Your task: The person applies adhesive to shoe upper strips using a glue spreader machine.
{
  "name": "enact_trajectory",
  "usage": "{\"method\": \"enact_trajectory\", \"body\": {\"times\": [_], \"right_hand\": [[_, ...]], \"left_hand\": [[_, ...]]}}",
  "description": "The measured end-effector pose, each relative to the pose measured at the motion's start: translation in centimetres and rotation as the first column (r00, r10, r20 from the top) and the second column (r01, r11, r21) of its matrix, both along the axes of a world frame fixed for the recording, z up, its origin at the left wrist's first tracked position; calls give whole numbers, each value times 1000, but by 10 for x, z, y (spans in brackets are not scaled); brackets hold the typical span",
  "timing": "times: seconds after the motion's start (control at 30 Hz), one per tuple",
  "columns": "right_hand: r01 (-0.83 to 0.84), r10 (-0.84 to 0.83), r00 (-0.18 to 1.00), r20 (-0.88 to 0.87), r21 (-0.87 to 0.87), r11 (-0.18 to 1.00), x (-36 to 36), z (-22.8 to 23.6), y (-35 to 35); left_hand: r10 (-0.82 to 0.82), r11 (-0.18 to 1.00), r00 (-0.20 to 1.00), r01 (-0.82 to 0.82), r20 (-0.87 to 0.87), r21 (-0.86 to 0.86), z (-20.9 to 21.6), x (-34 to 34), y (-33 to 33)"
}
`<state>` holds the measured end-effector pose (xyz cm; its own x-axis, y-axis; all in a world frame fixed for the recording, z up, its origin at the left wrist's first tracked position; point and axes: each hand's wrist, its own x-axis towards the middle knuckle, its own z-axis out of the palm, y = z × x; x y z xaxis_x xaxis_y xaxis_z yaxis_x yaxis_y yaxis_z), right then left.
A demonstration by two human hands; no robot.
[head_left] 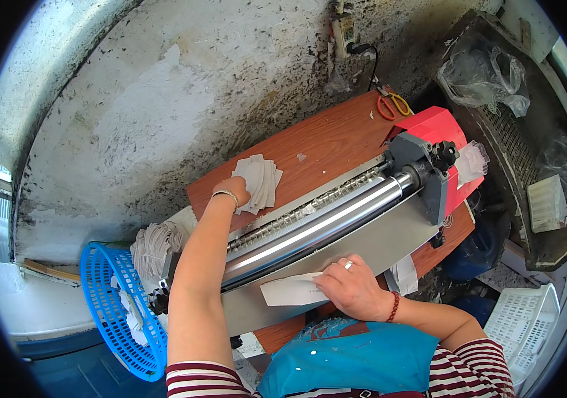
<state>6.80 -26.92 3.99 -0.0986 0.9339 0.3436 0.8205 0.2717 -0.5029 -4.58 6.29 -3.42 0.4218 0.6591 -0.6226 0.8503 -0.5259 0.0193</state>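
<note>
My left arm reaches across a roller machine (323, 222) with a long shiny metal roller. At its far side, my left hand (234, 190) touches the left edge of a fanned stack of thin whitish pieces (260, 182) on the brown board. Its fingers are mostly hidden, so their grip cannot be made out. My right hand (355, 290), with a ring and a beaded bracelet, is closed on the right end of a flat white piece (290, 290). That piece lies over the metal plate (396, 232) on the near side of the roller.
Red- and yellow-handled scissors (393, 106) lie at the board's far corner. A blue basket (124, 312) with white scraps and a bundle of cloth-like pieces (157, 247) stand left. At right are the machine's red housing (433, 126), a white basket (525, 325) and a grimy trough (496, 139).
</note>
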Motion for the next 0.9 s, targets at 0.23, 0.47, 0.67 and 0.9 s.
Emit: {"method": "enact_trajectory", "body": {"times": [0.23,0.47,0.67,0.9], "right_hand": [[26,-415,539,-733,-478,878,32,2,-24],[109,-586,-45,-809,-587,802,49,-2,-34],[328,-510,290,-810,-416,848,42,-8,-36],[238,-233,966,109,-33,971,42,36,-39]], "left_hand": [[-34,999,937,39,347,-8,32,20,-32],[163,889,753,168,637,-426,49,39,-67],[111,822,753,297,649,-486,51,43,-88],[73,833,749,317,659,-453,58,38,-92]]}}
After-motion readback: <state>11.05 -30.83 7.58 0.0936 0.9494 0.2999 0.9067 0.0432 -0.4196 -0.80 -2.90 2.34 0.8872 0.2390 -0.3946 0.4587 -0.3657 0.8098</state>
